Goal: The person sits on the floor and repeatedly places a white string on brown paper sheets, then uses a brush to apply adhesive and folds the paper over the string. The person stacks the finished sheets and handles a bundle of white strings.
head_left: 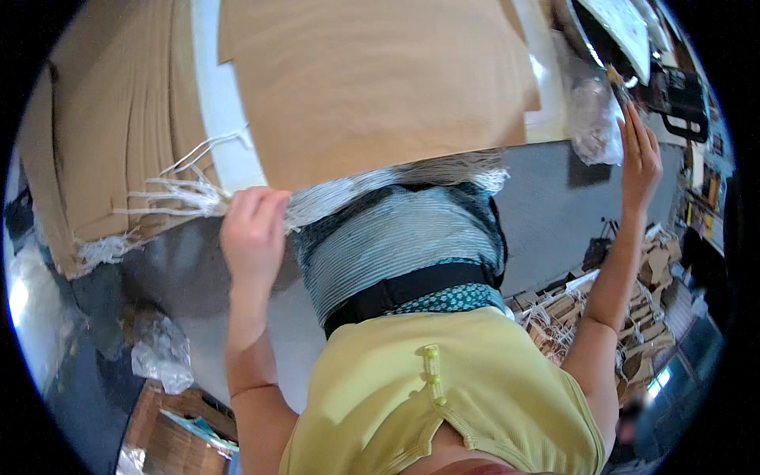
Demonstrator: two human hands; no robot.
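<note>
My left hand (pixel 255 231) is closed at the near edge of the work surface, its fingers round a bundle of white cords (pixel 198 194). Loose cord ends fan out to its left over brown paper, and more strands run right across my lap. A large flat brown paper sheet (pixel 380 87) lies just beyond this hand. At the far right, my right hand (pixel 641 162) grips a slim brush (pixel 619 85) between thumb and fingers. The brush tip is beside a dark round pan (pixel 590 36) with a pale flat piece in it.
Overlapping brown paper sheets (pixel 119 119) spread at the left. A clear plastic bag (pixel 595 127) and a black-handled container (pixel 679 103) are near my right hand. Corded brown paper pieces (pixel 633 317) are piled at the lower right. A cardboard box (pixel 178 431) stands lower left.
</note>
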